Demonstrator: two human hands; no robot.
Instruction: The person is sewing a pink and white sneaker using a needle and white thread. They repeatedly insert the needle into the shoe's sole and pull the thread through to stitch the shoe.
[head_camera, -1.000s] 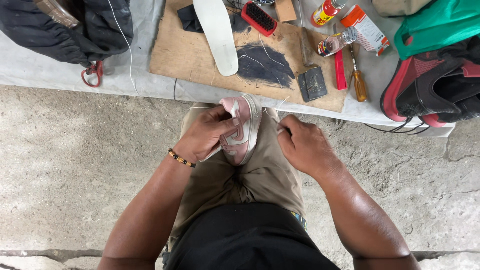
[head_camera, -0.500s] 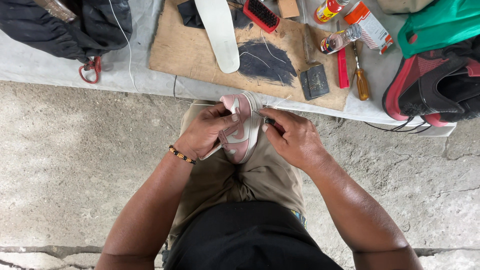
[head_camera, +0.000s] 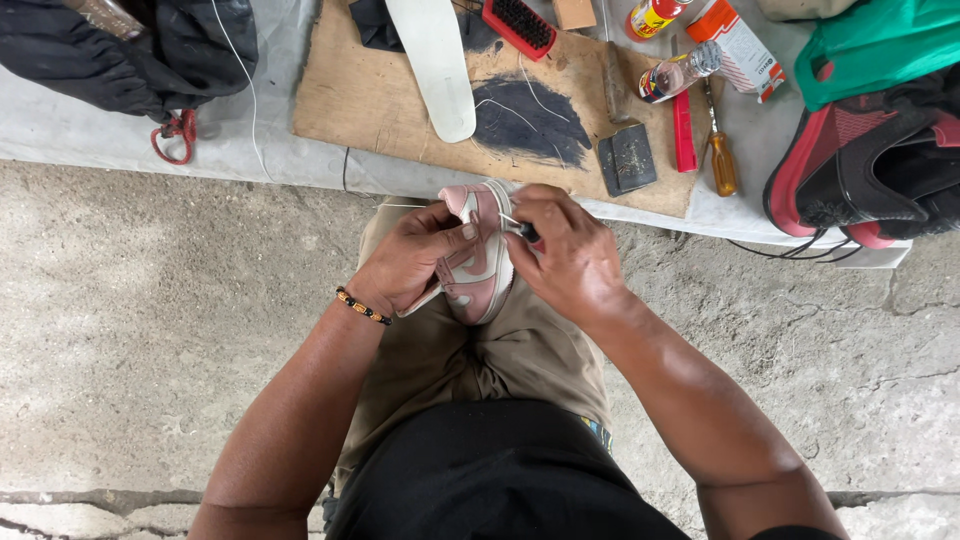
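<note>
- The left hand (head_camera: 412, 262) was wrapped around a small pink and white shoe (head_camera: 478, 256), propped on the person's knees with its toe pointing away.
- A beaded bracelet (head_camera: 362, 306) sat on the left wrist.
- The right hand (head_camera: 566, 252) was closed on a thin dark-handled tool (head_camera: 520, 228), its tip touching the shoe's edge.
- Beyond the knees lay a wooden board (head_camera: 370, 95) with a white insole (head_camera: 437, 60), a dark rubber patch (head_camera: 530, 120) and a flat scraper (head_camera: 625, 150).
- To the right lay a screwdriver (head_camera: 718, 150), then a red and black shoe (head_camera: 860, 170).
- Far left, red scissors (head_camera: 175, 135) lay beside a black bag (head_camera: 130, 50).
</note>
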